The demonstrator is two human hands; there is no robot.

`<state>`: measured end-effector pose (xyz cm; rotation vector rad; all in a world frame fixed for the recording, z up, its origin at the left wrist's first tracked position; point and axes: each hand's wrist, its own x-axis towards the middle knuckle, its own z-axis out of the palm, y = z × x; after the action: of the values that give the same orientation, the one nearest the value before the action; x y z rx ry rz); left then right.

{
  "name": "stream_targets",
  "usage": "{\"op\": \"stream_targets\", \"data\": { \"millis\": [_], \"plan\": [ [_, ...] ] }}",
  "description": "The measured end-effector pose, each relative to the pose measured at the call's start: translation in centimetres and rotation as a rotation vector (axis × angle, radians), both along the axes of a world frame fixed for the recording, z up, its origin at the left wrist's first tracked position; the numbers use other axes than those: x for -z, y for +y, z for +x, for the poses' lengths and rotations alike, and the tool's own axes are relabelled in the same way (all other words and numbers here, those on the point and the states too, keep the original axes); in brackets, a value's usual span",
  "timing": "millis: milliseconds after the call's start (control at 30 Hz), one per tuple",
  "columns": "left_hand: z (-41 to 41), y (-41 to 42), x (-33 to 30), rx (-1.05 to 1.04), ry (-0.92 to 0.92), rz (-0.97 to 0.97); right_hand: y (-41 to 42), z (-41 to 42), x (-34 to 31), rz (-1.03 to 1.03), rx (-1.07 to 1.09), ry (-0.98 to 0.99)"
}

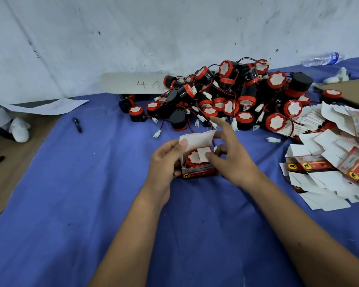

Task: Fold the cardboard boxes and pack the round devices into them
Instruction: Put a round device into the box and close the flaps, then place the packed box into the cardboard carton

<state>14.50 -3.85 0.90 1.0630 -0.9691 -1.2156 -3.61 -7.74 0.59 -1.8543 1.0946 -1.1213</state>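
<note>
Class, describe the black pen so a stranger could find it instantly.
Start at the blue cloth covering the table and look left of the pile of round devices. The black pen lies alone there, a thin dark stick with no red and no wires.

A blue cloth [75, 183] covers the surface; behind it rises a scuffed white wall [133, 34], evenly lit.
</note>
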Motion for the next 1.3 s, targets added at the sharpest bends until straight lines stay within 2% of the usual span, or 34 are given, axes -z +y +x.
{"op": "stream_targets", "data": {
  "millis": [100, 267, 400, 633, 867, 1000, 1100, 1167, 1300],
  "plan": [
    [0.2, -0.3, 0.2, 0.025, -0.015, 0.012, -0.3, -0.1, 0.3, -0.032, -0.026, 0.016],
    [-0.1, -0.5, 0.5, -0.106, -0.065, 0.053, -0.1, 0.2, 0.4, -0.138, 0.026, 0.044],
    [-0.1, -0.5, 0.4, -0.111, -0.061, 0.056, -0.1, 0.3, 0.7, -0.161, 0.024, 0.106],
    [0.3, -0.5, 0.7, -0.066, -0.097, 0.017, -0.6, 1.2, 1.0, -0.121, 0.155, 0.089],
    [1.1, -0.4, 0.8, 0.044, -0.102, -0.013, -0.6, 1.2, 0.7, 0.055, 0.162, -0.096],
    [1.1, -0.3, 0.8, 0.075, -0.108, -0.025, -0.5, 1.6, 0.7, 0.084, 0.239, -0.049],
    [1.2, -0.2, 0.7, 0.126, -0.224, -0.030, -0.5, 1.9, 0.9, 0.070, 0.273, -0.051],
    [1.1, -0.1, 0.9, 0.123, -0.252, -0.025, -0.6, 2.0, 1.0, 0.073, 0.255, -0.056],
    [0.7, -0.4, 1.2, 0.021, -0.224, -0.008, -0.4, 1.4, 0.9, 0.063, 0.083, -0.133]
  ]
}}
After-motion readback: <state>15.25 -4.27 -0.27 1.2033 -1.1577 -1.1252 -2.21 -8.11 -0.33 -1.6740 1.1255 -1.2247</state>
